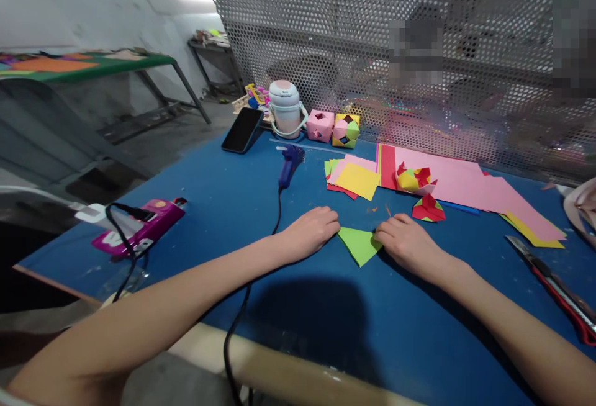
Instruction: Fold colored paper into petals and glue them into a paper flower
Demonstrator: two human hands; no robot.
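A light-green sheet of paper, folded into a triangle with its point towards me, lies on the blue table. My left hand has its fingers curled down at the left corner of the paper. At the opposite corner, my right hand is closed with its fingertips on the edge. Just beyond my right hand sits a small red and green folded paper piece. Behind that, a yellow, red and pink folded paper piece rests on pink sheets.
Coloured paper squares and pink sheets lie ahead. A blue glue gun trails its cord leftward of my hands. On the right is a utility knife; a purple power strip is left. A perforated metal panel stands behind.
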